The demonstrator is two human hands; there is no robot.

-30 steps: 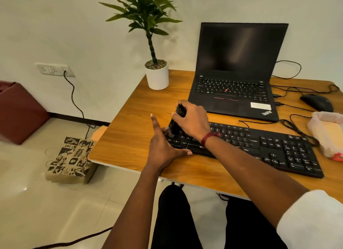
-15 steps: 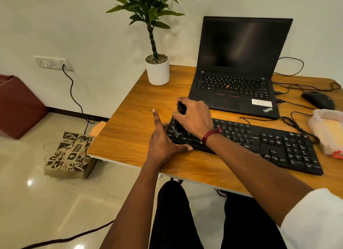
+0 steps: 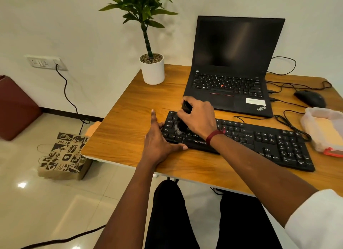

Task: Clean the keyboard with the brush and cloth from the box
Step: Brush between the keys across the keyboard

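A black keyboard [image 3: 259,143] lies across the front of the wooden desk [image 3: 130,122]. My right hand [image 3: 199,117] grips a black brush [image 3: 182,118], whose bristles touch the keys at the keyboard's left end. My left hand [image 3: 157,143] rests flat on the desk against the keyboard's left edge, fingers straight and thumb along the front edge. A translucent plastic box [image 3: 323,130] with a red clip sits at the right edge of the desk; no cloth shows.
An open black laptop [image 3: 232,72] stands behind the keyboard, a potted plant [image 3: 152,68] to its left, and a mouse [image 3: 310,98] with cables at the right. A printed paper bag [image 3: 63,156] and a cable lie on the floor to the left.
The brush in my right hand has shifted slightly over the left keys, bristles blurred. My left hand stays put. The view has tilted a little.
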